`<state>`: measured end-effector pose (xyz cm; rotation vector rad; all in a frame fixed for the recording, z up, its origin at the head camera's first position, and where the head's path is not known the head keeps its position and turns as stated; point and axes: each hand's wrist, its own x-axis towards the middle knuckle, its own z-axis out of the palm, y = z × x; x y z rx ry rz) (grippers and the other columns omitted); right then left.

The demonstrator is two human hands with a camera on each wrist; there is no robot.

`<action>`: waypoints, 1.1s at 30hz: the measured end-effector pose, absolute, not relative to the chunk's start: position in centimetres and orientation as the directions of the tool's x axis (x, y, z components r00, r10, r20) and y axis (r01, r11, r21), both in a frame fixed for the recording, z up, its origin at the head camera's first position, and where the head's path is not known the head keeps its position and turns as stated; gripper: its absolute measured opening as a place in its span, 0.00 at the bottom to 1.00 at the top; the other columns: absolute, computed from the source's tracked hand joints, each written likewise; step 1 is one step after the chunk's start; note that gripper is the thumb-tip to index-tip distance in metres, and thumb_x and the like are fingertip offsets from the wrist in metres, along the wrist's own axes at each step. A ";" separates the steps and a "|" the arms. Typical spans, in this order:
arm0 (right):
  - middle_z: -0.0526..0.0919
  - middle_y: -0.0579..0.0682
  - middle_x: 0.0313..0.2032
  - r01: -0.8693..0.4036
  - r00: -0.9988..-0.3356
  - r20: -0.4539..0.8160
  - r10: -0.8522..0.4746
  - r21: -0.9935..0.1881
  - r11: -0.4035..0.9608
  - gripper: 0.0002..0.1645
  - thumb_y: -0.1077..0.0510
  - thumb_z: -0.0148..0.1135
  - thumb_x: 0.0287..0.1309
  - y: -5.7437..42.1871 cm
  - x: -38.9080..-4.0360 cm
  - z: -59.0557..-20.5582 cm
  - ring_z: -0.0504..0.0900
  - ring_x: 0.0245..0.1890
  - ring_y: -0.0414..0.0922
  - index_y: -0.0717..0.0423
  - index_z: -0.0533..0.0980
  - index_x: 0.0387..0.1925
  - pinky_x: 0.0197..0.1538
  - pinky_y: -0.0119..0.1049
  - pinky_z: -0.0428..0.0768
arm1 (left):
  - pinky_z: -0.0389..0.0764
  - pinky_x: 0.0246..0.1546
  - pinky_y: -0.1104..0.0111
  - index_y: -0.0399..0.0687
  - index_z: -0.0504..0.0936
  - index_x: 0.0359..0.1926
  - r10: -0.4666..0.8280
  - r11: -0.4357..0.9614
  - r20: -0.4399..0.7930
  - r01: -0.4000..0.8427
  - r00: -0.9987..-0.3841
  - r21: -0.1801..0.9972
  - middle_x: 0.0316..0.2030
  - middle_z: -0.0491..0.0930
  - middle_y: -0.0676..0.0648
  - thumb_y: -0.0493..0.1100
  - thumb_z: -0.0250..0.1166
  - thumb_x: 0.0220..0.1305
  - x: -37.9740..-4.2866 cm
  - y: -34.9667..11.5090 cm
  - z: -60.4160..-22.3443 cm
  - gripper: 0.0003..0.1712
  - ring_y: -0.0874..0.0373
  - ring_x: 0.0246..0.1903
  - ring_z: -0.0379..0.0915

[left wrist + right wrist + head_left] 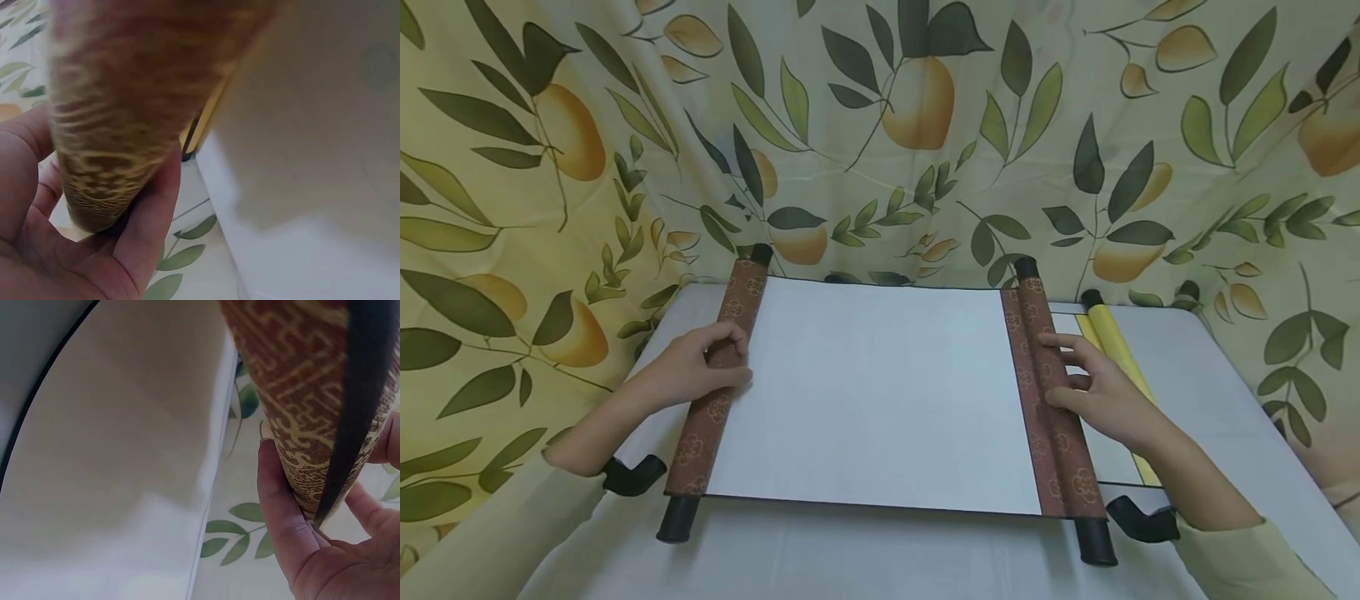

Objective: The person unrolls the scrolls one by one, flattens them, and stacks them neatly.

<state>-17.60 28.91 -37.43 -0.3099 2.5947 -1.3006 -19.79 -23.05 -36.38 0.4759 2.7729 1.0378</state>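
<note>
A hanging scroll [880, 392] lies unrolled across the middle of the head view, its blank white sheet facing up. Brown, flower-patterned rollers with black end knobs bound it at both sides. My left hand [696, 367] grips the left roller [696, 442], thumb on the near side and fingers curled over it. The right roller [1071, 467] is held by my right hand [1101, 387], about midway along. Close up, the left wrist view shows fingers around the patterned roll [119, 131]; the right wrist view shows the other roll [306, 412] between thumb and fingers.
Behind the right hand, a second scroll with a yellow roller [1120, 346] lies partly hidden under the first. Both rest on a white-covered table [1217, 417]. A curtain with leaves and fruit [880, 192] hangs along the back and sides.
</note>
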 end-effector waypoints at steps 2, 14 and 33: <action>0.53 0.56 0.65 -0.088 -0.954 -0.104 -0.281 -0.800 0.593 0.40 0.61 0.57 0.58 29.0 -17.6 -37.5 0.67 0.53 0.62 0.40 0.51 0.68 0.39 0.44 0.77 | 0.67 0.35 0.62 0.53 0.73 0.39 0.351 0.707 -0.027 0.247 -0.936 0.662 0.37 0.73 0.50 0.47 0.67 0.55 -19.8 -23.1 -36.5 0.13 0.53 0.40 0.64; 0.55 0.59 0.64 -0.073 -0.962 -0.110 -0.250 -0.778 0.625 0.40 0.59 0.57 0.58 29.9 -17.4 -37.9 0.67 0.53 0.63 0.40 0.51 0.68 0.39 0.46 0.78 | 0.70 0.28 0.64 0.49 0.72 0.38 0.329 0.709 0.011 0.255 -0.944 0.657 0.32 0.71 0.49 0.37 0.58 0.59 -20.0 -24.0 -37.1 0.06 0.54 0.32 0.66; 0.54 0.60 0.64 -0.083 -0.965 -0.104 -0.239 -0.746 0.660 0.40 0.59 0.57 0.58 31.0 -17.3 -38.1 0.67 0.53 0.64 0.43 0.51 0.68 0.39 0.47 0.77 | 0.69 0.29 0.65 0.49 0.71 0.36 0.326 0.718 -0.004 0.245 -0.945 0.651 0.31 0.70 0.48 0.37 0.60 0.58 -20.2 -23.9 -37.1 0.06 0.54 0.33 0.65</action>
